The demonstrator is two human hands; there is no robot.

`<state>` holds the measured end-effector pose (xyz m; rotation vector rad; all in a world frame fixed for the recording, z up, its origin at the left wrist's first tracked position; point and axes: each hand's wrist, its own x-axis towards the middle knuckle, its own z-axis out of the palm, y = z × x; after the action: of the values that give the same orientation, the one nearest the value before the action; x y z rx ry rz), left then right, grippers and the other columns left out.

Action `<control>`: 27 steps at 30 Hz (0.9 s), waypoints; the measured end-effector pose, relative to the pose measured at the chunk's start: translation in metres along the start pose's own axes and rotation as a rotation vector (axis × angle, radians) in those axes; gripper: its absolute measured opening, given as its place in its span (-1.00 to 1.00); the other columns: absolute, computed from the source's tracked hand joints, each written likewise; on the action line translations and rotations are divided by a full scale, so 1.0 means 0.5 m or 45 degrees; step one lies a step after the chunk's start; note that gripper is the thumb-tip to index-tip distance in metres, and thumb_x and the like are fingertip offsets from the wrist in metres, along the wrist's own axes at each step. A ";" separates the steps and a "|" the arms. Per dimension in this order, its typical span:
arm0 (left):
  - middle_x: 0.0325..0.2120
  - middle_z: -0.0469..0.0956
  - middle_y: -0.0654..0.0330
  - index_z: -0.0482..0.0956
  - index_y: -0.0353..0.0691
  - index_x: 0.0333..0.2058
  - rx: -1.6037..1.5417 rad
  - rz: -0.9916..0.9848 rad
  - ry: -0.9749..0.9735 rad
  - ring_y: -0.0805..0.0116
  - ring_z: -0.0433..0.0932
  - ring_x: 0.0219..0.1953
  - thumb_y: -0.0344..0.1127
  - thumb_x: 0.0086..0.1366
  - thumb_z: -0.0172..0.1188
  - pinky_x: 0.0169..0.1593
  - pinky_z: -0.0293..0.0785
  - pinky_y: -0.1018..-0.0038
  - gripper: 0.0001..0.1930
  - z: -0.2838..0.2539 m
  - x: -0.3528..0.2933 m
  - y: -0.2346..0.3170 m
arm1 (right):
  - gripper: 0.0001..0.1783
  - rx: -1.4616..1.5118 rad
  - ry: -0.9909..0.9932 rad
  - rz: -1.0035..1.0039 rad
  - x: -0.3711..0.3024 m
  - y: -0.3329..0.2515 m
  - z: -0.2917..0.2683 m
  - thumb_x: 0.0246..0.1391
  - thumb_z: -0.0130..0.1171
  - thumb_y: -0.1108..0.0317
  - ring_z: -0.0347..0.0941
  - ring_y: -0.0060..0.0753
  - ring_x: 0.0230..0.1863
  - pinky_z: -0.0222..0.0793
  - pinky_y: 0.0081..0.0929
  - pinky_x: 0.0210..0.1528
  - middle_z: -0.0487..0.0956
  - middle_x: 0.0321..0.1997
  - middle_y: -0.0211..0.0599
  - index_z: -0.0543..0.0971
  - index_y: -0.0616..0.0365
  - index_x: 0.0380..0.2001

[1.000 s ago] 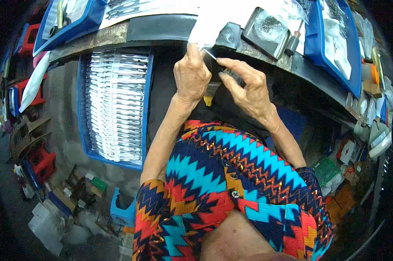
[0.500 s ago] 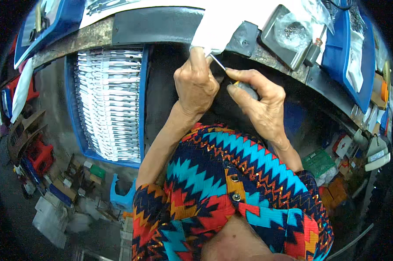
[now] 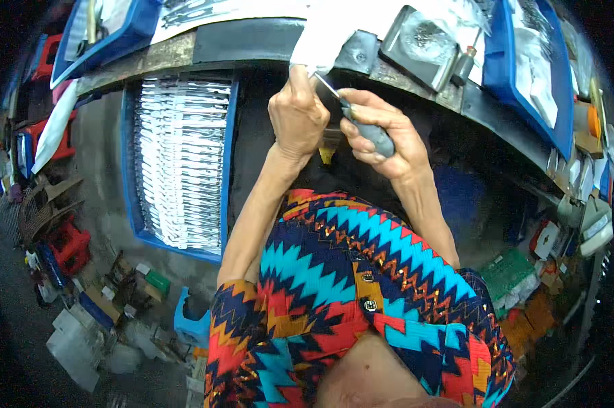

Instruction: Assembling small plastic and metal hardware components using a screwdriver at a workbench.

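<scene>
My left hand [image 3: 297, 112] is closed at the bench edge, its fingertips against a white cloth or sheet [image 3: 317, 41] that hangs over the edge. What it pinches is hidden by the fingers. In my right hand [image 3: 388, 126] is a slim tool with a dark grey handle [image 3: 376, 138] and a narrow metal blade or shaft [image 3: 329, 86]; its exact kind is unclear. The tool's tip points up and left, close to the left fingertips. Below the hands shows a small yellow piece [image 3: 327, 155].
Left of me stands a blue crate [image 3: 230, 163] packed with flat silvery metal pieces. On the bench are a dark tray [image 3: 397, 41] with clear plastic, another grey-handled tool [image 3: 463, 66], and blue bins [image 3: 501, 51] [image 3: 127, 37]. A blue stool [image 3: 191, 326] is behind left.
My right hand has shifted left and turned, so more of the grey handle shows. My left hand has moved slightly up and left. The whole view has shifted a little.
</scene>
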<state>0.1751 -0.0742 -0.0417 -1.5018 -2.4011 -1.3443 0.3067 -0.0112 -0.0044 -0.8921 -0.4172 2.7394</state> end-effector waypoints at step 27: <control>-0.66 0.43 -0.15 0.35 -0.37 -0.32 -0.106 -0.153 -0.106 -0.08 0.49 -0.57 -0.45 0.21 -0.07 -0.58 0.33 0.18 -0.89 -0.013 -0.001 -0.002 | -0.75 -1.950 0.229 -1.294 -0.004 0.031 0.012 -0.10 0.13 0.42 0.38 -0.51 -0.56 0.31 -0.54 -0.56 0.43 -0.55 -0.35 0.53 0.09 -0.26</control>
<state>0.1721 -0.0788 -0.0383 -1.4826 -2.5545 -1.4499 0.3028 -0.0275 -0.0037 -0.7201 -2.2118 1.0549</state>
